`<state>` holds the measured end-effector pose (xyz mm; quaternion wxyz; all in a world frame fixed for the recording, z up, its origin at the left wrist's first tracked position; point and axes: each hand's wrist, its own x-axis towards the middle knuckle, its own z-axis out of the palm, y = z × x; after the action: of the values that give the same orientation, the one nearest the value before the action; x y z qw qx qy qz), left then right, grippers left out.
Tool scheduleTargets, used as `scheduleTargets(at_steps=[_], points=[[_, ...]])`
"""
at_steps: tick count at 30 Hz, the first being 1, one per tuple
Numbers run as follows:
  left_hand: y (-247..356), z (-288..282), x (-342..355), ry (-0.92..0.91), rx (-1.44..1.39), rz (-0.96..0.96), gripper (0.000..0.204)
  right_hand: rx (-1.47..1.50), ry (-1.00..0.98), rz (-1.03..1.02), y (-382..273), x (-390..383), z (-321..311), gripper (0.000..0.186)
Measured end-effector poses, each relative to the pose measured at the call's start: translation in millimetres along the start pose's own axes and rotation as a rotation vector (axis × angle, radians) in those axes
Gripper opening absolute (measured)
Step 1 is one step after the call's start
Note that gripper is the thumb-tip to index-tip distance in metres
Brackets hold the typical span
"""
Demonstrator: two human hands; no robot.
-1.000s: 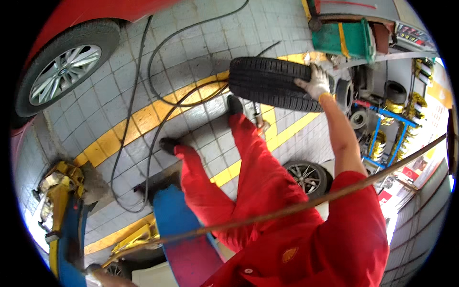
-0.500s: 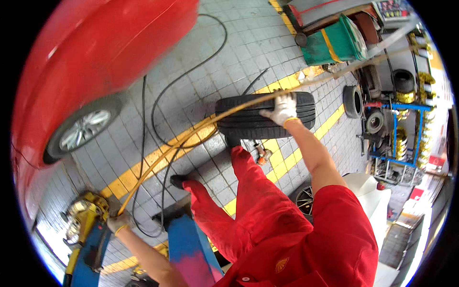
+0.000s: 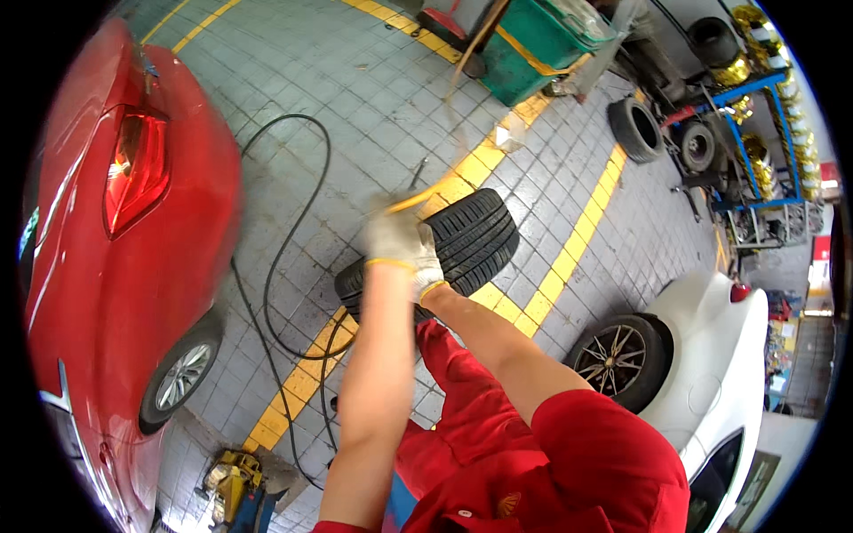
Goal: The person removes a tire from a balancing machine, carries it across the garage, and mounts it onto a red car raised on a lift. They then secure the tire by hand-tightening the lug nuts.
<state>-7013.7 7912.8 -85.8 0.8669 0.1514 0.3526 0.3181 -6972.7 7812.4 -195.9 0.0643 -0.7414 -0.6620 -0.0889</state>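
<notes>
Gloved left hand (image 3: 391, 238), motion-blurred, is wrapped around a thin orange-brown rod (image 3: 414, 202); the off-white-gloved right hand (image 3: 430, 264), partly hidden behind it, rests against a grooved black rubber tyre (image 3: 477, 238), its finger spread impossible to tell. That tyre sits over a yellow stripe (image 3: 484, 162) on grey floor tiles (image 3: 382, 111). A small yellow emblem marks the red cloth overalls (image 3: 555, 462). Farther out stand a glossy red car (image 3: 195, 169) and a white car (image 3: 711, 355).

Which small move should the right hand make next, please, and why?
Perhaps the right hand should steady the tire: it appears to rest on the tread, while the tire seems to stand upright and could roll. The blurred left hand shows beside the right one.
</notes>
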Motion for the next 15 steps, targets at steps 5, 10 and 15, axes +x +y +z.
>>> scheduleTargets(at_steps=[5,10,15], points=[[-46,133,-44,-0.615,0.977,-0.175,0.076,0.169,-0.412,0.021,27,44,-75,0.113],[-46,61,-100,0.146,0.936,0.072,0.065,0.108,-0.387,-0.06,79,40,-50,0.115],[-89,-91,-111,0.829,0.418,-0.182,0.075,0.219,-0.747,-0.103,140,89,-96,0.095]])
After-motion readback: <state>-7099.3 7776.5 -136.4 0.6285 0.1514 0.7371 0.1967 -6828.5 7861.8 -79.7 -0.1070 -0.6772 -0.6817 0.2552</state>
